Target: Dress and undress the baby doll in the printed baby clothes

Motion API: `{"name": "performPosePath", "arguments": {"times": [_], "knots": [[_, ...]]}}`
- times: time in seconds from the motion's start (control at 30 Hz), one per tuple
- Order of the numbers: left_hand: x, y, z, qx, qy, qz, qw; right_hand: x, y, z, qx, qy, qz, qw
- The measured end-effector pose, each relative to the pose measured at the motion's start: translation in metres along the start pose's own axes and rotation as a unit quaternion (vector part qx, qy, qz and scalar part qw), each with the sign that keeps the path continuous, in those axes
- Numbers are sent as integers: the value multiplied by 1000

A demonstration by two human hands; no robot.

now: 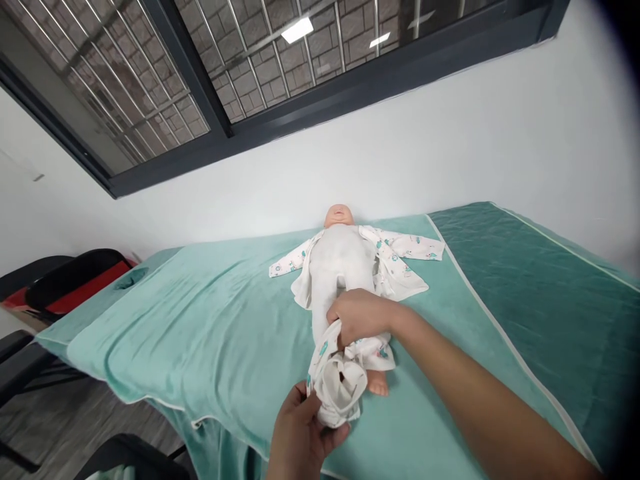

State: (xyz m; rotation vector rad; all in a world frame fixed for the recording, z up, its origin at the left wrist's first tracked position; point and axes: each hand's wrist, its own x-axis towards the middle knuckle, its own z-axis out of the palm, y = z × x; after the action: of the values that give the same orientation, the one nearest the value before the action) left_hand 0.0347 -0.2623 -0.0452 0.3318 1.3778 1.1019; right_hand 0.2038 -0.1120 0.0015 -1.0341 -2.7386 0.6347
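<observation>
A baby doll [341,259] with a white cloth body lies on its back, head toward the wall. Its arms are in the sleeves of a white printed baby shirt [419,247], which is spread open. Printed baby pants [376,352] are bunched around the lower legs, and one bare foot [379,383] sticks out on the right. My left hand [306,430] pinches the gathered opening of the left pant leg. Closed on the upper fabric of the pants, my right hand [361,315] lies over the doll's legs, its fingertips partly hidden. The other foot is not visible.
A light green sheet [210,320] covers the bed, with a darker green cover [545,293] on the right. Behind are a white wall [450,147] and a barred window. Black and red chairs [83,287] stand at the left, and a dark seat [133,457] at the lower left.
</observation>
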Motion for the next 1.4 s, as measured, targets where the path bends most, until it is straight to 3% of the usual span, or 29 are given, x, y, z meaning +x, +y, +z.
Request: {"name": "performPosePath", "arguments": {"times": [0.17, 0.3, 0.53, 0.67, 0.83, 0.97, 1.07, 1.27, 1.4], "knots": [[8, -4, 4, 81, -5, 42, 996, -2, 0, -1, 15, 7, 2, 1000], [11, 2, 1, 118, -63, 51, 990, -3, -1, -2, 27, 16, -2, 1000], [43, 20, -9, 214, -145, 70, 964, -6, 5, -7, 144, 11, -14, 989], [53, 39, -7, 253, -167, 141, 942, -4, 9, -6, 163, 14, -16, 986], [62, 70, -4, 299, -137, 286, 900, -3, 6, -6, 149, 17, -11, 989], [80, 86, 0, 297, -70, 318, 898, -4, 1, -8, 159, 12, 28, 987], [95, 90, 6, 286, -57, 351, 890, -4, 1, -8, 176, 26, 21, 984], [120, 100, 21, 318, -39, 441, 838, -3, -1, -5, 181, 106, 45, 977], [124, 103, 27, 341, -37, 489, 802, -1, -2, -2, 196, 148, 55, 968]]}}
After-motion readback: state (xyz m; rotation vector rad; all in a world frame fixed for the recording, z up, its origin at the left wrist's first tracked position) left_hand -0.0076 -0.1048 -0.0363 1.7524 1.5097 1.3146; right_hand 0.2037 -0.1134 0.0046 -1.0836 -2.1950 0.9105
